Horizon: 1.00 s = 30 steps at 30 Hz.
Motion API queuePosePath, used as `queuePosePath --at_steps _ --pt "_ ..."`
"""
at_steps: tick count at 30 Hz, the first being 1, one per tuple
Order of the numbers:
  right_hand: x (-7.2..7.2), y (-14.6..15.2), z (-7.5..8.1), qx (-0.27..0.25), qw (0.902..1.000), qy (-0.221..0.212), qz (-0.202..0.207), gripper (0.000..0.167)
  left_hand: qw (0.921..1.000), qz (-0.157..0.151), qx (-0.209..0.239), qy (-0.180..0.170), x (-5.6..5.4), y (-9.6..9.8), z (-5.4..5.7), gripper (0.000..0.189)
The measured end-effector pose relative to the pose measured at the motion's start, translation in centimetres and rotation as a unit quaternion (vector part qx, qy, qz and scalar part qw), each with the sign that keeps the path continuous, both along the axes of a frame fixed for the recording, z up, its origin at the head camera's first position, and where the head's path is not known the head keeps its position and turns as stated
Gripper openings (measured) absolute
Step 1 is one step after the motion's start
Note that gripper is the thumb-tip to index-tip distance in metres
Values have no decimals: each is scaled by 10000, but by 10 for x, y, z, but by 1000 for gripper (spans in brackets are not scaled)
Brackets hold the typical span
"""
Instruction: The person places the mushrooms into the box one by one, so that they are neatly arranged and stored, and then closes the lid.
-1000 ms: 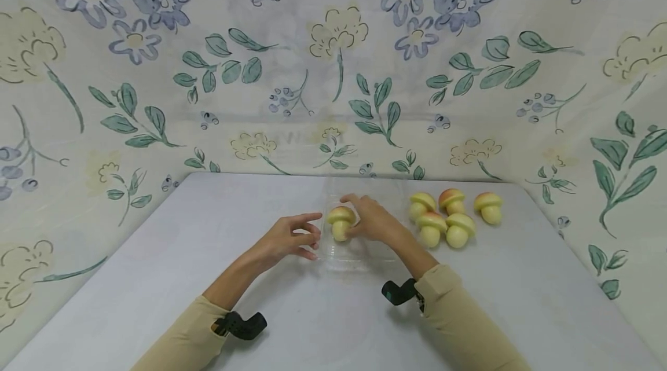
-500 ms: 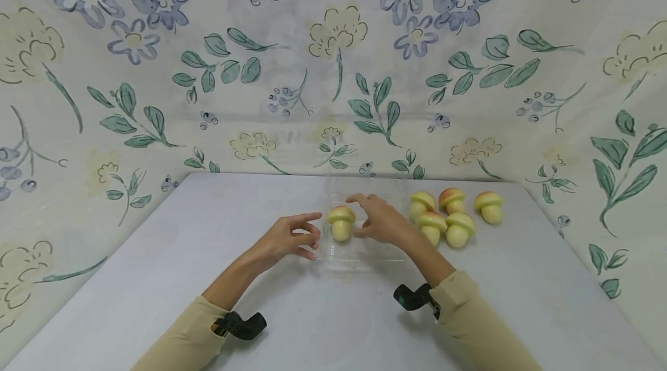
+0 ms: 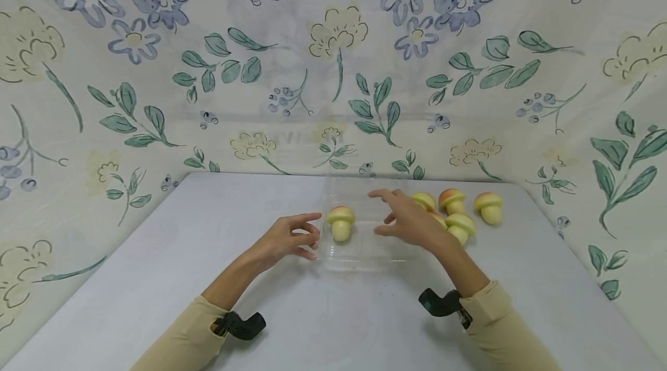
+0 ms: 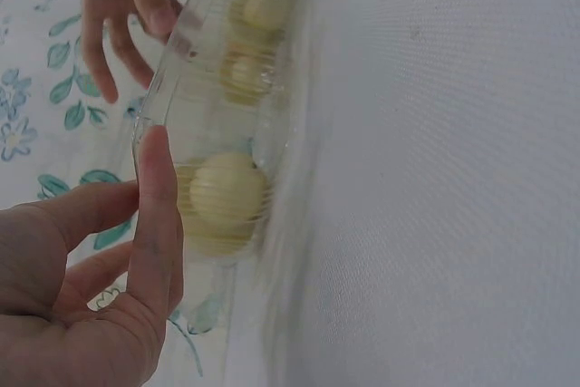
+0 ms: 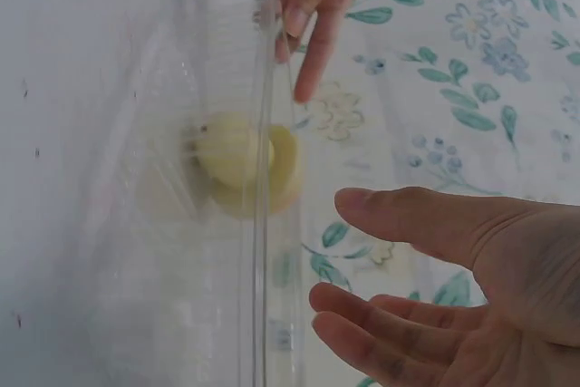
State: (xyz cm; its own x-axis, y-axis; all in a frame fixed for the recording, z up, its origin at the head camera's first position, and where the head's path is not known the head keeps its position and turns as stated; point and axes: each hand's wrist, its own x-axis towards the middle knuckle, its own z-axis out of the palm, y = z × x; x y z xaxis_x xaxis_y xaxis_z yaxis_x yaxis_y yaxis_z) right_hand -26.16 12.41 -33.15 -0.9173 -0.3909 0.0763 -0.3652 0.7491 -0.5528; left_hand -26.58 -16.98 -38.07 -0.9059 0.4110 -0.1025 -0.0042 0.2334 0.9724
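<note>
A pale yellow mushroom-shaped piece (image 3: 341, 224) with a reddish top lies at the left side of a clear plastic box (image 3: 359, 252). At the box's left wall my left hand (image 3: 288, 236) touches the rim, its fingers loosely extended along the outside. My right hand (image 3: 409, 219) is over the box's right part with thumb and fingers spread, holding nothing. It partly covers the pile of several more mushroom-shaped pieces (image 3: 452, 200) on the table. In the right wrist view, the boxed piece (image 5: 231, 160) shows blurred through the plastic, away from the right hand.
The pale table (image 3: 208, 215) carries everything. One mushroom-shaped piece (image 3: 488, 207) lies a little apart at the right of the pile. A floral cloth (image 3: 333, 70) hangs behind the table and along both sides.
My right hand has left the mushroom-shaped piece in the box and moved right, towards the pile. The piece and my left hand have stayed where they were.
</note>
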Motion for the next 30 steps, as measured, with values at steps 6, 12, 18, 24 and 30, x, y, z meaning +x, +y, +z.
queuePosePath --at_steps 6,12,18,24,30 --pt "4 23 5 43 9999 94 -123 71 10000 -25 -23 13 0 0 0 66" --pt "7 48 6 -30 9997 142 -218 70 10000 -32 -61 38 0 0 0 65" --pt "8 69 3 -15 9994 327 -129 67 10000 9 -46 -3 0 0 0 65" --pt "6 84 -2 -54 9990 401 -191 66 10000 7 -33 -8 -1 0 0 66" --pt "6 93 -3 3 9989 353 -298 68 10000 30 -59 -19 0 0 0 65"
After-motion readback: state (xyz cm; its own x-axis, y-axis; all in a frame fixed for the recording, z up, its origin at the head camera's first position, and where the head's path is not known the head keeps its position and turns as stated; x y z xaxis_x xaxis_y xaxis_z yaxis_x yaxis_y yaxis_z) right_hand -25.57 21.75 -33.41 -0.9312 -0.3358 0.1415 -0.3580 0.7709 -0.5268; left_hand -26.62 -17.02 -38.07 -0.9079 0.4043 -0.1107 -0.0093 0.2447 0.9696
